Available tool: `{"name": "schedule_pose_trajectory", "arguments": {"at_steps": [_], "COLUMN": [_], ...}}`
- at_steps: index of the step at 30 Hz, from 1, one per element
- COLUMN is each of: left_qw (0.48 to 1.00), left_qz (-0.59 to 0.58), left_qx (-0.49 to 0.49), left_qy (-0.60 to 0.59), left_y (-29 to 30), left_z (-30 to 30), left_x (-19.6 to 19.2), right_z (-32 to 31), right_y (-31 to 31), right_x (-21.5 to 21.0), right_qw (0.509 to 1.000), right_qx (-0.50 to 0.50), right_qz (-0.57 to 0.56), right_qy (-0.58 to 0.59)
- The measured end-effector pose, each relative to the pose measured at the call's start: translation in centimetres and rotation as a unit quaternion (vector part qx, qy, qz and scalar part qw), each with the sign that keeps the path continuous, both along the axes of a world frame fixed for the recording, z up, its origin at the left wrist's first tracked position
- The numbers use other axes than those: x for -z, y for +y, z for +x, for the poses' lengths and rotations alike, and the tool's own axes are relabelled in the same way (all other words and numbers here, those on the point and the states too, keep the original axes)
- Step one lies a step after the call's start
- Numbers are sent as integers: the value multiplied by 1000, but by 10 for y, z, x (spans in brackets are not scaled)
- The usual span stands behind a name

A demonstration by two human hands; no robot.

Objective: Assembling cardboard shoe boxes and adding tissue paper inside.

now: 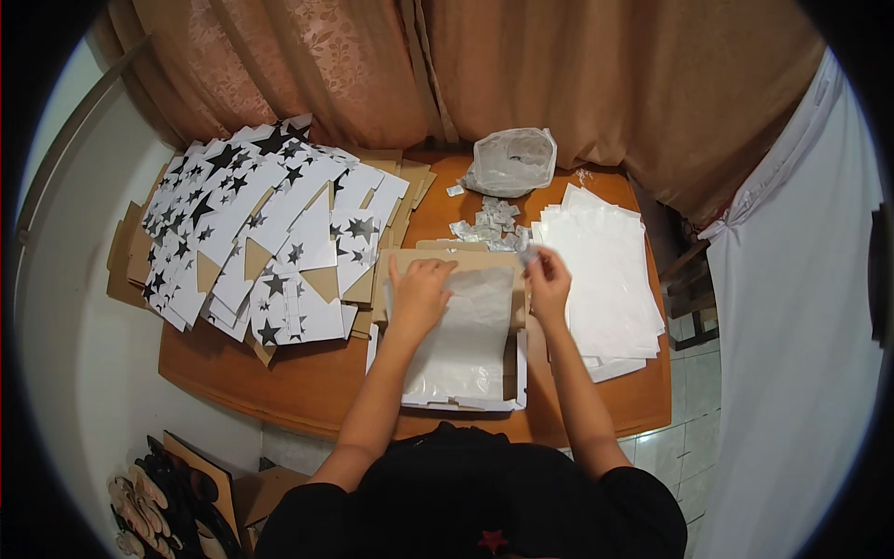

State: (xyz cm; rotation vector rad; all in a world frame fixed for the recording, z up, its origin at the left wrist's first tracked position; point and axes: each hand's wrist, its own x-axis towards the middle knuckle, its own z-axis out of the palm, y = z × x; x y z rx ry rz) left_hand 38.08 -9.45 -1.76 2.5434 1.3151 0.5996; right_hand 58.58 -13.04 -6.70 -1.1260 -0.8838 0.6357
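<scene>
An opened cardboard box (521, 373), white outside and brown inside, lies in front of me with its lid folded back. A sheet of thin white paper (466, 340) lines it and runs up over the lid. My left hand (421, 296) rests on the paper and the brown lid (410, 259), its fingers spread. At the lid's right side my right hand (548, 279) is closed in a pinch on a small translucent packet (529, 253), partly hidden by the fingers. Just beyond lies a loose pile of similar small packets (494, 222).
Flat cardboard pieces with black stars (270, 233) are heaped at the left of the wooden table (307, 377). A stack of white paper sheets (601, 279) lies at the right. A crumpled clear plastic bag (514, 160) stands at the back, before brown curtains (559, 74).
</scene>
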Motion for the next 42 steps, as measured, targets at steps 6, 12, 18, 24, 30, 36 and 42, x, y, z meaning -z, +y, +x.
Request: {"name": "schedule_pose_trajectory", "arguments": {"at_steps": [6,12,18,24,30,36,42], "left_qw": [996,994,988,986,977,984,924], "left_qz": [18,53,75,-10,-163,-44,-244], "left_qx": [-72,-26,73,152,134,167,73], "left_qy": [-45,-87,-112,-71,10,30,287], "left_y": [-2,-17,-53,-88,-89,-80,-77], "left_z": [-25,-35,-44,-72,-86,-76,-71], "left_x": [11,17,16,35,66,80,95], "right_z": [-65,-88,-82,-72,-84,-94,-104], "right_y": [-67,-87,-91,-117,-126,-117,-114], "right_x": [9,17,-45,-29,1,20,25], "right_qw": [954,933,876,740,747,794,755], "right_qx": [-153,-69,205,-124,-214,-113,-228], "right_qz": [-162,-170,13,-172,-270,-203,-335], "right_qy": [-201,-310,-437,-639,-569,-562,-516]}}
